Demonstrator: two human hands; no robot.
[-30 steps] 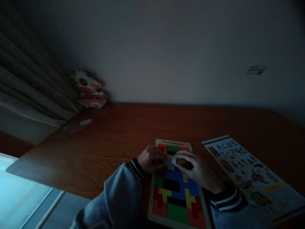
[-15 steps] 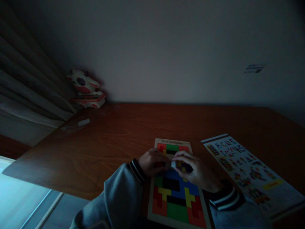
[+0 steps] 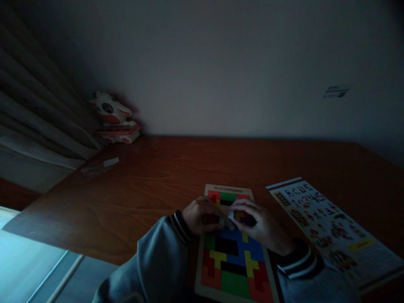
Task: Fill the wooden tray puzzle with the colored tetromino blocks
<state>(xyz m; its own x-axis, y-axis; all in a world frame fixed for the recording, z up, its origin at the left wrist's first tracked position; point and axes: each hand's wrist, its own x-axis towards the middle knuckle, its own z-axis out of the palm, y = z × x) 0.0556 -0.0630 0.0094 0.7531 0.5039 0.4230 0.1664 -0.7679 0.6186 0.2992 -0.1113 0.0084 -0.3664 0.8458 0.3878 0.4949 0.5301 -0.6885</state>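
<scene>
A wooden puzzle board [image 3: 235, 281] with red, green, blue, yellow and black block shapes lies on the table under both hands. My right hand [image 3: 257, 221] reaches over its right side, thumb and fingers pinched on a small white piece [image 3: 231, 215]. Over the board's left side, my left hand [image 3: 205, 216] is closed, its fingertips at a small pale strip [image 3: 231, 225]. What these pale bits are is too small and dark to tell. The fingertips of the two hands are close together but apart. The hands hide the middle of the board.
A printed sheet [image 3: 334, 235] with coloured block figures lies right of the board. At the far left corner of the table stands a cow-shaped toy [image 3: 116, 118]. A clear wrapper with a white label [image 3: 111, 162] lies near the left edge, beside the curtain [image 3: 38, 113].
My hands have drawn slightly apart. A pale strip now shows between them by the left fingertips, and the white piece has shifted a little to the right with my right hand.
</scene>
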